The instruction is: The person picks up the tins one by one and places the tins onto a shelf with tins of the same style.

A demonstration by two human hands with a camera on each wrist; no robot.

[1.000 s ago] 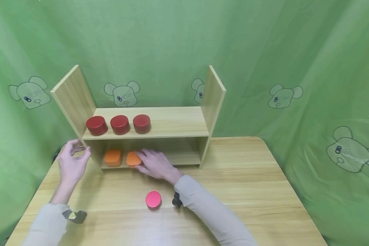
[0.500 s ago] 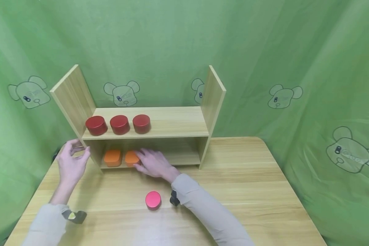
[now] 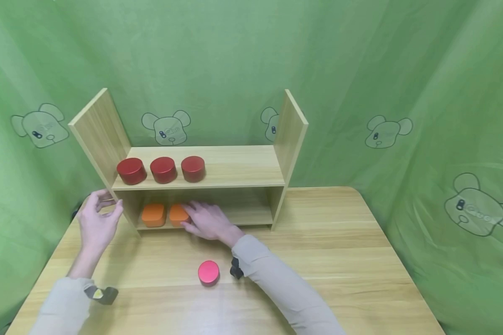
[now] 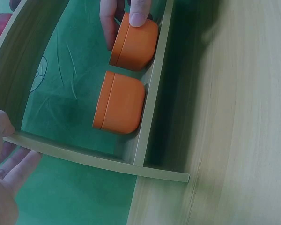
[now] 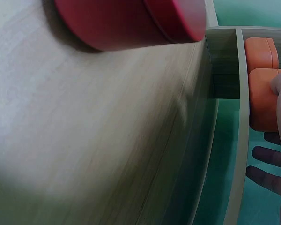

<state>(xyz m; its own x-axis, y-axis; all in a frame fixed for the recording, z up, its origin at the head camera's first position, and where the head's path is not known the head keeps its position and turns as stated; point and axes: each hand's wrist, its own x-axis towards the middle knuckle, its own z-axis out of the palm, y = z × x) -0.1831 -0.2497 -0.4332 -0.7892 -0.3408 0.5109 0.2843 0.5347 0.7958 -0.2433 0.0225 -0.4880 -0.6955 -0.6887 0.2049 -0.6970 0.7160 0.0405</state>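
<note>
My right hand reaches onto the lower board of a small wooden shelf and grips an orange square tin with rounded corners. In the left wrist view its thumb presses the front of that tin, fingers behind. A matching orange tin sits to the left, a narrow gap between the two. My left hand holds the shelf's left side panel, thumb at the front edge and fingers on the outer side. Three dark red round tins stand in a row on the upper board.
A pinkish-red round tin stands on the wooden table in front of the shelf, close to the right wrist camera. The shelf's right side panel rises at the far end. A green curtain hangs behind and around the table.
My right hand has slid the orange tin slightly left, toward the other orange tin. The left hand stays in place on the side panel.
</note>
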